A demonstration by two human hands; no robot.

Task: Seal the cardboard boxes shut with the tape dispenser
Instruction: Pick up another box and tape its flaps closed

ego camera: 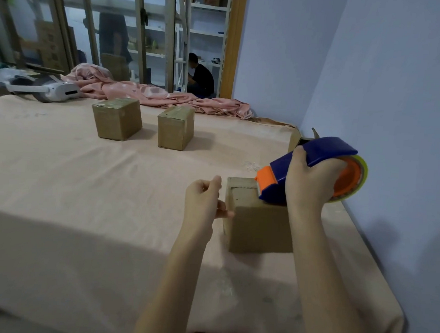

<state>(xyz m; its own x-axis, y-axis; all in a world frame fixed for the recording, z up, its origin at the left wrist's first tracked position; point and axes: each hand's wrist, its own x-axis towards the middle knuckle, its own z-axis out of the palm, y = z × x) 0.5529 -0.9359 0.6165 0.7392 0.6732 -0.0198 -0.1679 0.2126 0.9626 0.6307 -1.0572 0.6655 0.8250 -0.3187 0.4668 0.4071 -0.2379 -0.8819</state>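
right hand (pixel 309 180) grips tape dispenser (pixel 314 169) on box (pixel 258 217).

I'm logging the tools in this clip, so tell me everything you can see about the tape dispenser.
The tape dispenser is a handheld one with a dark blue, plastic-looking body, an orange front piece and an orange hub carrying a roll of yellowish tape. The right hand grips it around the middle, tilted, with its orange front end down on the top of the nearest cardboard box on the right side of the peach-covered surface. The left hand touches that box's left side, not the dispenser.
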